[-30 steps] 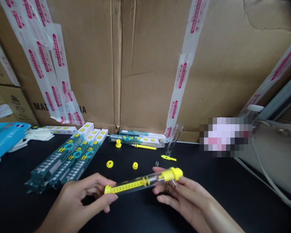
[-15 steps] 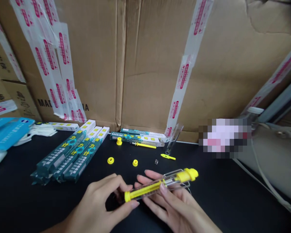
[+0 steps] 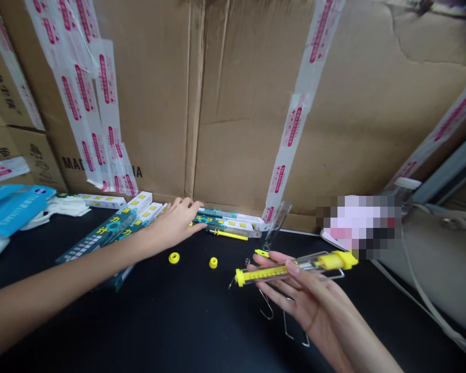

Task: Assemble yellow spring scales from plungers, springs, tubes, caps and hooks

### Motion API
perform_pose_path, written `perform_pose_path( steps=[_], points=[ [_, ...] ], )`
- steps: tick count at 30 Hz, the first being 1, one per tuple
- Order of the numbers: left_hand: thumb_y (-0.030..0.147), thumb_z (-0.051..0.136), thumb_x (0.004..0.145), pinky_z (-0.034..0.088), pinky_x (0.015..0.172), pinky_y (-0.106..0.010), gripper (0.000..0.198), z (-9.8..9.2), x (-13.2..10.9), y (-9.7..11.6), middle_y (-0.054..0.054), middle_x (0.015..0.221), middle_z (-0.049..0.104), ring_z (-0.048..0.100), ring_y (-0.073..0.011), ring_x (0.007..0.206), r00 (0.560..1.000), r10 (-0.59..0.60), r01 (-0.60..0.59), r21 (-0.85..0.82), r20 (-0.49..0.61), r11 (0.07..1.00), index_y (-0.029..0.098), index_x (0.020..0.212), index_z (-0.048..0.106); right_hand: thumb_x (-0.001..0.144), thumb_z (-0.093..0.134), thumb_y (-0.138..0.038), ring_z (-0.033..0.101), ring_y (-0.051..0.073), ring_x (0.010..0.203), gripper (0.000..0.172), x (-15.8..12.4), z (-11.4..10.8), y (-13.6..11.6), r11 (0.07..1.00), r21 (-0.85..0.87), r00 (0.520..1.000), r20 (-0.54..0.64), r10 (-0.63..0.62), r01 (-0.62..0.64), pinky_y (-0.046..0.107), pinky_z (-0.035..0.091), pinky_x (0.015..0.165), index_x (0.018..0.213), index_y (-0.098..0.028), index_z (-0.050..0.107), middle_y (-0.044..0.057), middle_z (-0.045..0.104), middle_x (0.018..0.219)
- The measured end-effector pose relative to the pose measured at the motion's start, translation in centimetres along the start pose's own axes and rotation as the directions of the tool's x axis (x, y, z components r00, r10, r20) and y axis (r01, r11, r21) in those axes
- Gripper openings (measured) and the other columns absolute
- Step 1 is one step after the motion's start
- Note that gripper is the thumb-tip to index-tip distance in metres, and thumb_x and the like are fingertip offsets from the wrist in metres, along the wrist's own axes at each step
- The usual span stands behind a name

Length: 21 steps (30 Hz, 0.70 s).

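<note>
My right hand point(image 3: 295, 295) is shut on a spring scale point(image 3: 279, 271), a clear tube with yellow ends and a yellow scale inside, tilted up to the right. A small hook sticks out of its left end. Bent metal wire hooks point(image 3: 266, 310) show beneath that hand; whether they lie on the table cannot be made out. My left hand point(image 3: 178, 220) is stretched out to the back, thumb and fingers apart, over the end of a flat printed box point(image 3: 233, 224). It mostly hides a yellow cap there. Nearby are a yellow rod with a metal tip point(image 3: 231, 235) and a yellow ring point(image 3: 174, 258).
A yellow plug point(image 3: 213, 263), a small spring point(image 3: 247, 261), a yellow slotted piece point(image 3: 261, 253) and a clear tube point(image 3: 277, 225) sit on the black table. Green printed boxes point(image 3: 97, 235) lie left, beside a blue packet point(image 3: 17, 210). A large cardboard box point(image 3: 241, 103) stands behind.
My left hand has let go of the scale's left end and reached to the back boxes. My right hand has moved right and slightly up with the spring scale.
</note>
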<state>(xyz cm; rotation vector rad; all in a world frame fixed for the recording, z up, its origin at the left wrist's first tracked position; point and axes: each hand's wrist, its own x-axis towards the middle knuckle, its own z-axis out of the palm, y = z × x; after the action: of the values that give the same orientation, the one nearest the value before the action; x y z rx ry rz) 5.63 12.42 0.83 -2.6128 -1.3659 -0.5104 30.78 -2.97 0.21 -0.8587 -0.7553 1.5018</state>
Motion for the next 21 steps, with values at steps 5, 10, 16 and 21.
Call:
perform_pose_path(
  steps=[5,10,16,21],
  points=[
    [0.034,0.066,0.097,0.056,0.092,-0.049,0.032,1.4,1.3,-1.3,-0.010,0.128,0.064,0.066,-0.0273,0.110,0.997,0.032,-0.040,0.100,0.074,0.994,0.018,0.124,0.062,0.091,0.074,-0.038,0.069,0.031,0.120,0.028,0.1,-0.7,0.2,0.999,0.034,0.999,0.036,0.036,-0.038,0.045,0.056,0.103,0.109,-0.017,0.080,0.014,0.079,0.120],
    [0.033,0.066,0.097,0.057,0.091,-0.049,0.031,0.9,1.3,-0.9,-0.010,0.128,0.064,0.066,-0.0271,0.110,0.999,0.003,-0.007,0.132,0.034,0.991,0.017,0.124,0.062,0.090,0.075,-0.039,0.068,0.032,0.122,0.030,0.0,-0.5,0.0,1.000,0.024,1.000,0.004,0.013,-0.013,0.048,0.054,0.106,0.110,-0.017,0.079,0.014,0.078,0.123],
    [0.033,0.060,0.100,0.054,0.093,-0.049,0.029,-1.9,1.2,-0.3,-0.010,0.121,0.067,0.065,-0.0281,0.112,0.995,-0.058,0.061,0.040,-0.082,0.997,0.016,0.123,0.059,0.090,0.074,-0.039,0.069,0.035,0.120,0.028,-0.3,-0.4,-0.6,0.998,0.032,0.997,-0.051,-0.050,0.051,0.052,0.048,0.111,0.111,-0.021,0.077,0.012,0.075,0.128],
    [0.050,0.054,0.100,0.056,0.078,-0.036,0.034,-4.0,-3.4,0.6,-0.006,0.104,0.075,0.074,-0.0265,0.091,0.998,-0.044,0.040,-0.099,-0.041,0.994,0.022,0.119,0.052,0.092,0.067,-0.049,0.071,0.040,0.114,0.024,0.3,-1.3,-1.8,0.994,0.070,0.997,-0.025,-0.079,0.081,0.060,0.047,0.108,0.103,-0.029,0.075,0.010,0.075,0.128]
  ],
)
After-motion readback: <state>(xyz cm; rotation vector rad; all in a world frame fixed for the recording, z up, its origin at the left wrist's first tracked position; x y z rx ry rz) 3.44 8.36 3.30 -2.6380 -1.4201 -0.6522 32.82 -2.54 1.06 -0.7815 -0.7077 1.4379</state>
